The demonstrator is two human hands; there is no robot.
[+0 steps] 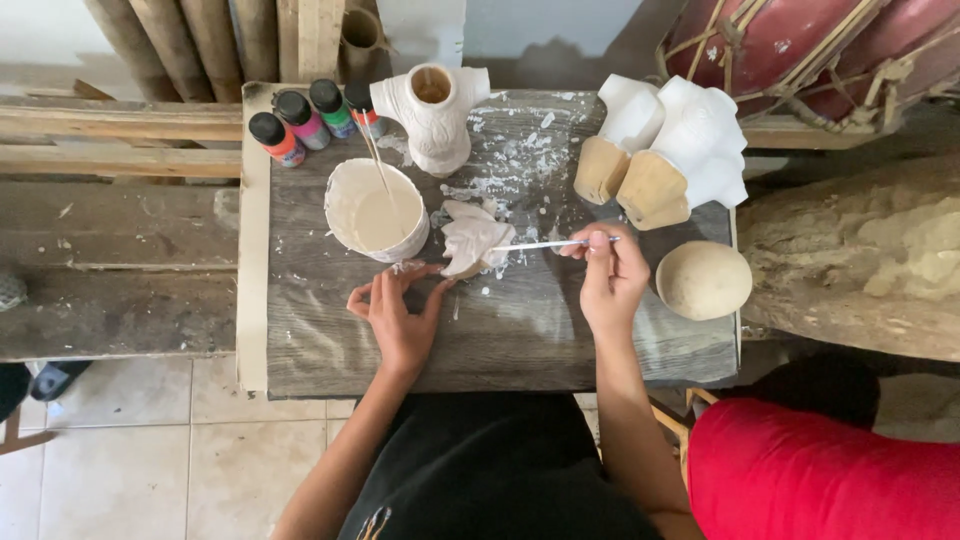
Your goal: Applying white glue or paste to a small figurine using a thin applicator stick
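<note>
Head view: right hand [612, 280] grips a thin white-tipped brush [545, 244] against a small white-painted carved wooden figure [472, 240]; left hand [398, 312], fingers spread and grasping nothing, steadies it on the grey wooden counter [500, 340]

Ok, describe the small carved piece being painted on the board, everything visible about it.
The small carved piece is a lobed, leaf-like wooden shape, mostly coated in white primer, with bare tan wood at its lower edge. It lies flat on the grey wooden board, beside the cup of white paint, amid paint drips. The left hand steadies it with its fingertips; the right hand holds a thin brush whose tip meets its right side.
</note>
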